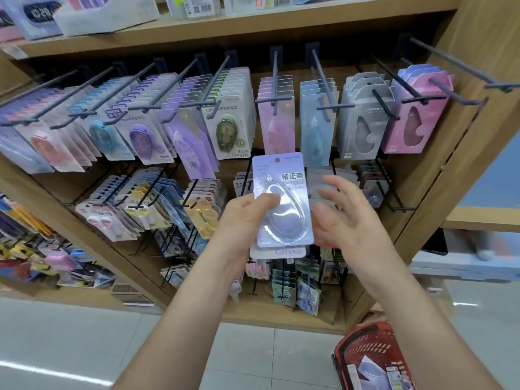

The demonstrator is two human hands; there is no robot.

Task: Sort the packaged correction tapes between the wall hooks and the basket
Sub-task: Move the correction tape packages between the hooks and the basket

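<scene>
We see only one end of the red plastic basket (355, 337): the bottom edge cuts it off, and the right forearm (422, 319) covers part of the packs inside. The left hand (242, 218) hides its fingers behind the pale blue blister-packed correction tape (282, 198). A second white card pack (277, 251) behind shows only its lower strip. We cannot read the pack's smallest print.
</scene>
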